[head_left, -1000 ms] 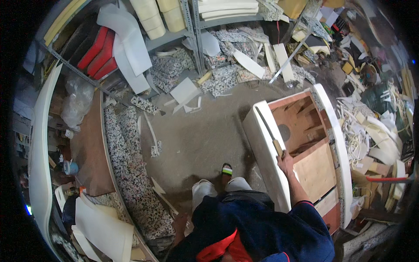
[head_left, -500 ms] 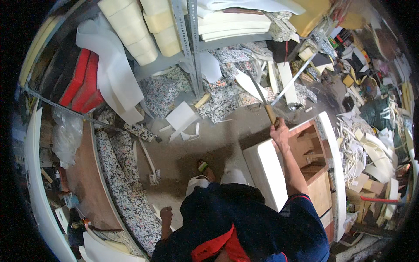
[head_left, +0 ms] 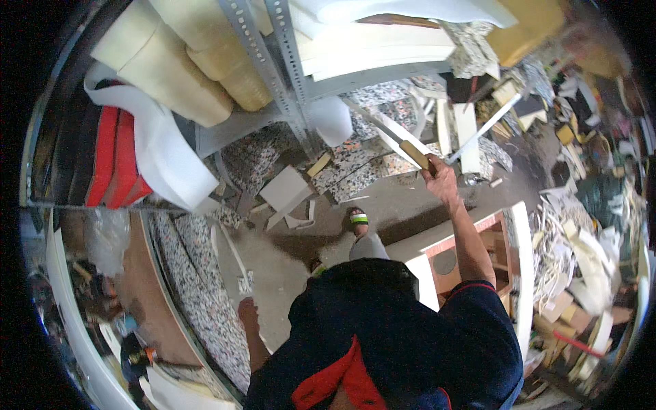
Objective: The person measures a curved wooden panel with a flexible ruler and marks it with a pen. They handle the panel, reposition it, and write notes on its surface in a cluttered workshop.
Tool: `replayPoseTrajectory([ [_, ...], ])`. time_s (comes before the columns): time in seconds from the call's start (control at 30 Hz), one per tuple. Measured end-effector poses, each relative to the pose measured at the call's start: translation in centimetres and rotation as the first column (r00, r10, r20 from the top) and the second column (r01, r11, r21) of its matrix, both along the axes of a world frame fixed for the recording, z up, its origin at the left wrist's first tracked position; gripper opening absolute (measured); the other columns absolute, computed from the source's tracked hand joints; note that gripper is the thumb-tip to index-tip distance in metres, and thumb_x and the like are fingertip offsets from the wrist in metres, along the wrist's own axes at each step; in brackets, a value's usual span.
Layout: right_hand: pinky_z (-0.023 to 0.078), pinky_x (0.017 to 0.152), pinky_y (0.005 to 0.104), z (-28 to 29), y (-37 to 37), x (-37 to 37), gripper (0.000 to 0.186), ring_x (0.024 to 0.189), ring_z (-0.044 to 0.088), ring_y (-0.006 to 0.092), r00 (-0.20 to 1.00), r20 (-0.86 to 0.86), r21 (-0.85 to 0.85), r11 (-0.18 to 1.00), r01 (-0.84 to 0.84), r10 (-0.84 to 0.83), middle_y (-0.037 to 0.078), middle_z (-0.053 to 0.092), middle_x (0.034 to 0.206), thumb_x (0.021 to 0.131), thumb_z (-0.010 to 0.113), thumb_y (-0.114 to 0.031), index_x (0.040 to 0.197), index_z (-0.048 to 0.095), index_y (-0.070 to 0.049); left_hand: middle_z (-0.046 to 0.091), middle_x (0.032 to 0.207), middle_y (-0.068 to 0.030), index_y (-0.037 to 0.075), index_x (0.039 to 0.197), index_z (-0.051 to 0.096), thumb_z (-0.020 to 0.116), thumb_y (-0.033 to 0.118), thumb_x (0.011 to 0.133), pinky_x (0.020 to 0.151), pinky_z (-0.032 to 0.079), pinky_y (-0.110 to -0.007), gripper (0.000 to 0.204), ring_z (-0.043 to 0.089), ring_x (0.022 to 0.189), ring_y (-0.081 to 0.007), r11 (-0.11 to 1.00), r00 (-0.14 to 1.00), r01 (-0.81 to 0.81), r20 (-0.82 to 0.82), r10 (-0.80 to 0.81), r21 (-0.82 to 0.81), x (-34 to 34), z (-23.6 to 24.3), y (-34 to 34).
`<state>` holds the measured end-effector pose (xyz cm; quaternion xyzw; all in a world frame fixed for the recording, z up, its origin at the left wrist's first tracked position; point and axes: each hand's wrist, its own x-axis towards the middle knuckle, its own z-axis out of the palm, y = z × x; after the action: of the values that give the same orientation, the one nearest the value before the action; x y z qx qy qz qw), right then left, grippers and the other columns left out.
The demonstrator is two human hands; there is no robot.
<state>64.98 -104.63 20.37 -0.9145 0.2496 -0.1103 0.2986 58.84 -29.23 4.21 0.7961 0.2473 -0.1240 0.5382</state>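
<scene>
Right hand [head_left: 443, 183] and long tan-handled knife [head_left: 414, 154] shift forward, beyond foam-edged wooden frame [head_left: 522, 260]; fingers wrap its rear end, long axis running forward-left. Left hand [head_left: 248, 314] well apart, finger state unclear.

Long-bladed knife [head_left: 391, 134], tan handle [head_left: 414, 154] in right-hand fingers [head_left: 430, 175], tip pointing forward and left

The tool handle [head_left: 414, 154] is coloured tan, the blade [head_left: 375, 121] grey. The shirt [head_left: 369, 314] is coloured navy and trimmed in red. The foam strip [head_left: 195, 280] is speckled black and white. The sandal [head_left: 358, 218] is banded green and white.
</scene>
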Motion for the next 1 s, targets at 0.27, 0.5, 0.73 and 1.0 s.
replayPoseTrajectory([
  [0.27, 0.055, 0.073, 0.0399, -0.2, -9.9, 3.7, 0.037, 0.080, 0.070, 0.0313, 0.997, -0.024, -0.006, 0.997, 0.074, -0.074, 0.020, 0.069, 0.090, 0.080, 0.070, -0.012, 0.116, 0.060, -0.008, 0.066, 0.094, -0.0129, 0.009, 0.108, 0.062, 0.058, 0.029, 0.089, 0.063, 0.053, -0.042, 0.027, 0.066, 0.079, -0.0277, 0.125, 0.479, 0.720, -0.358, -0.802, 0.683, -10.1, -3.7, -8.7],
  [0.5, 0.055, 0.073, 0.0458, -1.5, -19.3, -0.3, 0.037, 0.084, 0.068, 0.0405, 0.913, -0.006, -0.047, 0.913, 0.406, -0.407, 0.023, 0.069, 0.088, 0.081, 0.064, -0.015, 0.117, 0.057, -0.005, 0.066, 0.098, -0.0108, 0.008, 0.116, 0.061, 0.060, 0.034, 0.091, 0.061, 0.051, -0.037, 0.036, 0.065, 0.079, -0.0241, 0.845, 0.800, 0.476, -0.520, -0.299, 0.245, -7.4, -1.1, -12.0],
  [0.73, 0.053, 0.084, 0.0467, -6.3, -27.6, 13.6, 0.041, 0.093, 0.066, 0.0426, 0.924, 0.054, -0.086, 0.920, 0.382, -0.379, 0.024, 0.069, 0.095, 0.080, 0.062, -0.020, 0.118, 0.060, -0.005, 0.067, 0.095, -0.0090, 0.006, 0.116, 0.063, 0.059, 0.039, 0.093, 0.058, 0.048, -0.032, 0.040, 0.063, 0.075, -0.0203, 0.976, 0.947, -0.070, -0.293, 0.129, 0.204, 2.0, 5.7, -14.6],
  [1.0, 0.052, 0.090, 0.0513, -6.5, -34.8, 30.3, 0.035, 0.105, 0.063, 0.0446, 0.787, -0.072, -0.144, 0.787, 0.600, -0.613, 0.028, 0.065, 0.111, 0.089, 0.050, -0.026, 0.113, 0.061, -0.004, 0.067, 0.094, -0.0164, -0.006, 0.115, 0.062, 0.062, 0.028, 0.094, 0.067, 0.053, -0.036, 0.039, 0.064, 0.080, -0.0218, 0.934, 0.986, 0.095, -0.161, -0.041, 0.343, 5.4, 11.2, -17.7],
])
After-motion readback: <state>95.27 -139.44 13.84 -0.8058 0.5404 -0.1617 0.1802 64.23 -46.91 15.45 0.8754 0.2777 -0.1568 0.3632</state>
